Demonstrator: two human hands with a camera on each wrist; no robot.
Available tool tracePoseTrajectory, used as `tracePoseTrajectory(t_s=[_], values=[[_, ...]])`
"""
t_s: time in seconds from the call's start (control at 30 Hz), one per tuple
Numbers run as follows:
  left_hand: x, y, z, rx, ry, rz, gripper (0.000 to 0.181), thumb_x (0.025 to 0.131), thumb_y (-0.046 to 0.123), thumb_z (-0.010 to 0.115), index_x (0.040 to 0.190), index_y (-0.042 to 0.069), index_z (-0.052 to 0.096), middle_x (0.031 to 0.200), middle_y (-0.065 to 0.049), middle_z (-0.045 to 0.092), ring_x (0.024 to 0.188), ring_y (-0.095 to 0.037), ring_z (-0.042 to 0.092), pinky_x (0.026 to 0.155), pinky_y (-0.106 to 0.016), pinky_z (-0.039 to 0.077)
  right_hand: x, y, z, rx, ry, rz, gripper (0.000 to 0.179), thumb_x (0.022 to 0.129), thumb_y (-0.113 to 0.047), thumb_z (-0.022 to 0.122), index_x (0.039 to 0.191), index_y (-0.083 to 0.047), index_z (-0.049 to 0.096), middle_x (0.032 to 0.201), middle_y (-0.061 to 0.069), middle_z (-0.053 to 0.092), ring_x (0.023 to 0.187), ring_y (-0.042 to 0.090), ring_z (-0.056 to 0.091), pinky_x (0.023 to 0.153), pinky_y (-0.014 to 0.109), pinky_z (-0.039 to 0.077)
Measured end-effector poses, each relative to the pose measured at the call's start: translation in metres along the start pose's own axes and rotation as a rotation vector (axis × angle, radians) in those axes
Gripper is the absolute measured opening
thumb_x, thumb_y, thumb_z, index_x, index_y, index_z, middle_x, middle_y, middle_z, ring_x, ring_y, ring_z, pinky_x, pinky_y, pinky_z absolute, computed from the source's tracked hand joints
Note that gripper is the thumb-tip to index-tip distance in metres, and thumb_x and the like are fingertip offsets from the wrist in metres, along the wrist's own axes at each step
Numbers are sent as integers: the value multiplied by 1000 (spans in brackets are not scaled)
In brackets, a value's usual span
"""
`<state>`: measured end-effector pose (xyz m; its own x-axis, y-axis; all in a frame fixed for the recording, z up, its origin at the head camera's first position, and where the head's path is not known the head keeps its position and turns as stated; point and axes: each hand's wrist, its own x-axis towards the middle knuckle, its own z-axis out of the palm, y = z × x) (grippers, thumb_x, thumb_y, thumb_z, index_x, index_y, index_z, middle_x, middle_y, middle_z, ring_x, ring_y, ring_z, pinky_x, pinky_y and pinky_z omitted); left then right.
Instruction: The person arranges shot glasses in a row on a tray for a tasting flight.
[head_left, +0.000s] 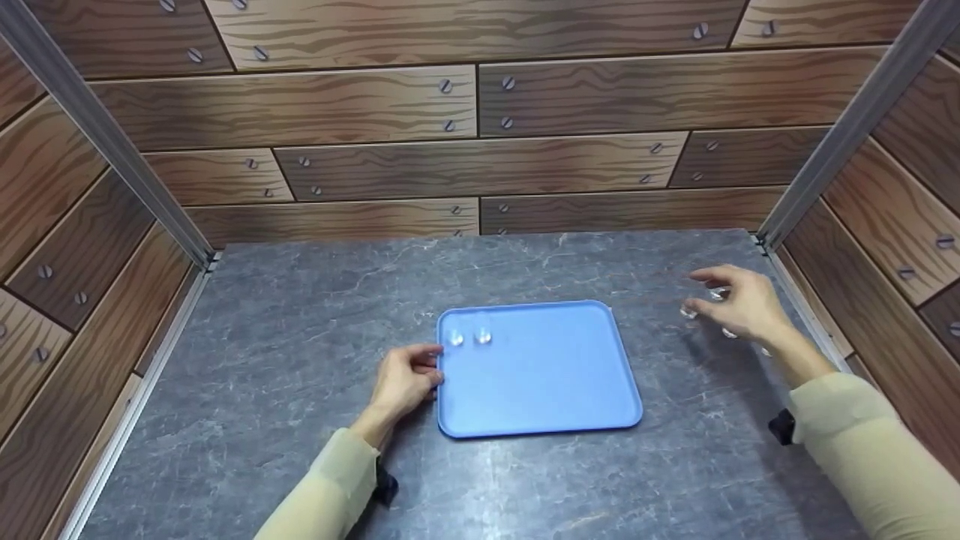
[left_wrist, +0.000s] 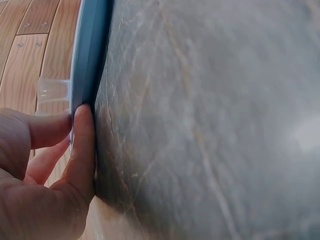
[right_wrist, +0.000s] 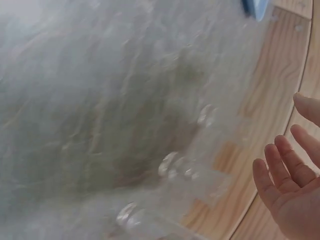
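A blue tray lies on the table, and my left hand pinches its left rim. The left wrist view shows fingers on both sides of that rim. Two small clear cups stand near the tray's far left corner, a left one and a right one. At the far right, my right hand hovers with thumb and fingers spread, holding nothing. Around and partly beneath it are several more clear cups. In the right wrist view, cups stand on the table apart from the fingers.
The grey marble-patterned table is bounded by wood-print panels at the back and both sides. Metal posts rise at the back corners. Between the tray and the right-hand cups lies a strip of tabletop.
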<state>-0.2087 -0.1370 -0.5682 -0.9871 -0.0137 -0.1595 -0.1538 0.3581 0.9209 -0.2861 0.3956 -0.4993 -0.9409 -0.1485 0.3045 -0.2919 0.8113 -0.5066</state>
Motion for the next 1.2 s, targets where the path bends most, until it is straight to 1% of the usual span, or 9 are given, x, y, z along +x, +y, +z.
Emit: tracePoseTrajectory(t_s=[0.1, 0.23, 0.33, 0.5, 0.57, 0.67, 0.73, 0.97, 1.2], values=[[0, 0, 0, 6, -1, 0, 45, 90, -9, 76, 134, 2, 80, 112, -19, 78, 87, -15, 76, 68, -30, 70, -1, 9, 0, 1, -15, 54, 46, 90, -17, 93, 131, -2, 80, 125, 32, 80, 107, 53, 79, 81, 8, 55], [1, 0, 0, 8, 1, -1, 45, 90, -9, 76, 133, 3, 80, 112, -18, 78, 87, -14, 76, 67, -30, 70, -1, 18, 3, -13, -32, 98, 47, 91, -18, 92, 133, -2, 79, 124, 33, 79, 105, 52, 80, 79, 6, 48], [1, 0, 1, -6, 1, -6, 45, 90, -10, 75, 133, 2, 80, 112, -19, 78, 86, -14, 75, 66, -29, 70, 0, 22, 6, -46, -45, 111, 47, 91, -20, 92, 132, -2, 79, 123, 32, 80, 102, 50, 81, 78, 11, 48], [1, 0, 2, -11, 2, -8, 45, 90, -11, 74, 133, 1, 80, 112, -19, 78, 86, -13, 74, 65, -29, 69, 1, 28, 11, -69, -52, 113, 45, 91, -17, 92, 130, 1, 79, 121, 32, 81, 103, 51, 80, 86, 34, 57], [2, 0, 2, -7, 5, -9, 45, 90, -10, 74, 133, 1, 80, 111, -18, 78, 85, -13, 74, 65, -29, 69, 0, 30, 12, -66, -61, 119, 45, 92, -16, 91, 131, 3, 78, 122, 33, 80, 106, 53, 79, 92, 48, 61], [2, 0, 1, -8, 5, -13, 45, 90, -11, 74, 133, 1, 80, 111, -18, 78, 84, -12, 73, 65, -29, 69, 0, 30, 12, -57, -83, 142, 45, 95, -16, 88, 133, 5, 76, 125, 35, 78, 110, 55, 78, 103, 65, 60], [2, 0, 1, -10, 5, -13, 45, 90, -10, 74, 133, 1, 80, 111, -18, 78, 84, -12, 73, 65, -29, 69, -1, 30, 12, -53, -97, 154, 46, 96, -16, 87, 135, 6, 75, 127, 36, 77, 111, 56, 77, 106, 72, 57], [1, 0, 1, -5, 7, -13, 45, 90, -9, 76, 133, 2, 80, 111, -18, 78, 85, -14, 74, 66, -29, 69, -1, 30, 13, -54, -101, 170, 46, 98, -17, 85, 137, 4, 75, 127, 35, 78, 110, 53, 78, 104, 70, 59], [1, 0, 1, 6, 10, -4, 44, 90, -8, 76, 133, 2, 80, 112, -19, 78, 88, -16, 76, 66, -29, 70, -2, 30, 14, -54, -90, 153, 44, 98, -17, 86, 135, 5, 76, 125, 34, 78, 110, 53, 78, 101, 69, 61]])
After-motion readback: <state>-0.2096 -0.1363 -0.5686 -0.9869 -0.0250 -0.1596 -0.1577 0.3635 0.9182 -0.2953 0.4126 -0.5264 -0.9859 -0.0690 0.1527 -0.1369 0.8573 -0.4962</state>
